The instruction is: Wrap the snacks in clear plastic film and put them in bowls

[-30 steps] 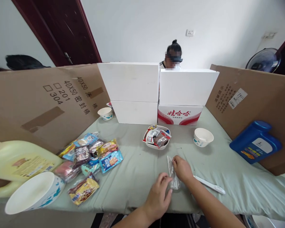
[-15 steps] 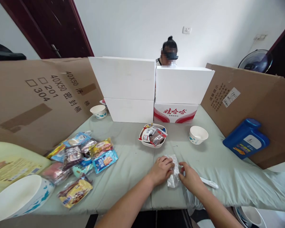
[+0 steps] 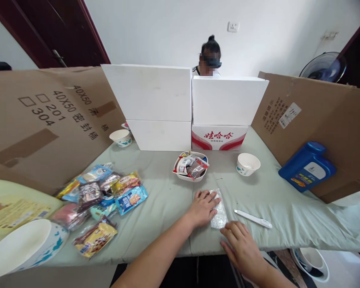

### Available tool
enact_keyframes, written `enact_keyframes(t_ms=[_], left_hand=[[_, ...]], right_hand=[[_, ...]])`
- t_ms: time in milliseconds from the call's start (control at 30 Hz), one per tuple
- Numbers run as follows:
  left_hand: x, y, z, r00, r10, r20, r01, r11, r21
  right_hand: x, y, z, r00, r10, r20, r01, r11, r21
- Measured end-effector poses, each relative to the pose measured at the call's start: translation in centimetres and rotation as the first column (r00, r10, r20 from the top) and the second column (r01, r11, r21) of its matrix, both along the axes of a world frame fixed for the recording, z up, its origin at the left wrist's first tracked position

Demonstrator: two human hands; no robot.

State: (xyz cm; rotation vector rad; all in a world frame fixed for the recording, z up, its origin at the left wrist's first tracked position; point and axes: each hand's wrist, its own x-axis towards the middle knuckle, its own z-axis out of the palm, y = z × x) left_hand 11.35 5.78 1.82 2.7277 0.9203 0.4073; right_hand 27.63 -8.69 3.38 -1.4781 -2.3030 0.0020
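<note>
A small clear plastic bag (image 3: 219, 212) lies flat on the pale green cloth near the table's front edge. My left hand (image 3: 203, 207) rests on its left side with the fingers stretched out flat. My right hand (image 3: 242, 248) is just below the bag at the table edge, fingers loosely spread and holding nothing, its fingertips close to the bag's lower end. A white pen-like tool (image 3: 253, 218) lies to the right of the bag. A white bowl of wrapped snacks (image 3: 190, 167) stands just beyond the bag.
A heap of snack packets (image 3: 103, 200) lies at the left. Empty paper bowls (image 3: 247, 163) stand around, a large one (image 3: 20, 248) near left. A blue jug (image 3: 307, 166) leans at right. Cardboard walls (image 3: 44, 120) and white foam boxes (image 3: 149, 94) fence the table; a person (image 3: 209, 56) sits behind.
The bag has gone from held up between both hands to lying flat on the cloth. My left hand now presses it and my right hand has drawn back toward the table edge.
</note>
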Motion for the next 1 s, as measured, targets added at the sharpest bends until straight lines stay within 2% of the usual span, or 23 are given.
enact_keyframes(t_ms=[133,300,467,633,733,800,867,1000], left_hand=[[-0.1,0.2,0.4,0.998,0.001,0.064,0.0,1.0,-0.016],[-0.6,0.1,0.4,0.994,-0.05,0.098,0.052,0.998,-0.022],[-0.9,-0.1,0.3,0.99,-0.053,0.129,0.057,0.998,-0.029],[-1.2,0.0,-0.1,0.982,-0.085,0.169,0.098,0.993,-0.072],[-1.2,0.1,-0.4,0.979,-0.066,0.195,0.089,0.99,-0.11],[-1.3,0.3,-0.7,0.973,-0.045,0.227,0.075,0.989,-0.126],[-1.3,0.5,-1.0,0.959,-0.024,0.282,0.066,0.988,-0.139],[-1.4,1.0,-1.9,0.927,0.016,0.374,0.046,0.986,-0.158]], right_hand=[[-0.3,2.2,-0.8,0.999,0.002,0.041,-0.002,1.0,0.017],[-0.7,1.8,-2.5,0.997,0.054,0.062,-0.058,0.996,0.066],[-0.4,2.5,-1.5,0.998,0.053,0.016,-0.055,0.986,0.159],[-0.7,3.5,-0.5,0.994,0.107,-0.034,-0.106,0.994,0.03],[-0.4,3.9,0.1,0.991,0.133,-0.021,-0.134,0.988,-0.079],[-0.2,4.8,0.4,0.997,0.075,-0.001,-0.074,0.982,-0.176],[0.1,6.2,0.6,0.999,-0.034,0.028,0.04,0.967,-0.253],[-0.1,9.7,0.3,0.975,-0.208,0.083,0.222,0.941,-0.257]])
